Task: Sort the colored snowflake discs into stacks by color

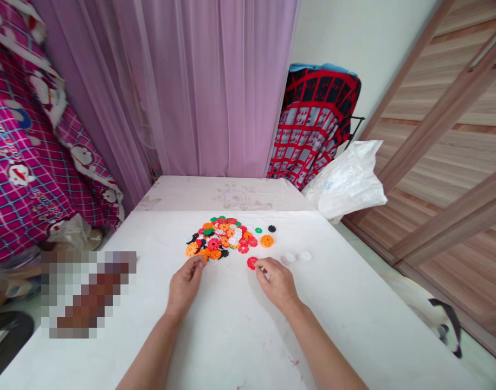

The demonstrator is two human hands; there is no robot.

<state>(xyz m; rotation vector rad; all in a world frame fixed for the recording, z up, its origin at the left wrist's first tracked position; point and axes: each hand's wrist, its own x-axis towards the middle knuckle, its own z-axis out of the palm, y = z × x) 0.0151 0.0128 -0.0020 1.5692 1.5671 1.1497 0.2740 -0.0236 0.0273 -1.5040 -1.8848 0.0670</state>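
Observation:
My right hand (278,281) pinches a red interlocking disc (252,263) between thumb and fingers, just over the white tabletop. At the near edge of a pile of notched plastic discs (213,244) is my left hand (185,284). Its fingertips are pressed together against an orange disc (204,254); whether they grip this piece or another is hidden. The pile mixes red, orange, black, green and white pieces. To its right lie an orange disc (266,241), a small green disc (258,231) and a black disc (271,228). White discs (304,256) rest beyond my right hand.
A white cloth covers the table (231,341), with a floral strip (235,195) along its far end. A white plastic bag (349,179) stands at the far right corner. Purple curtains (223,86) hang behind, and wooden wardrobe doors (443,146) are to the right.

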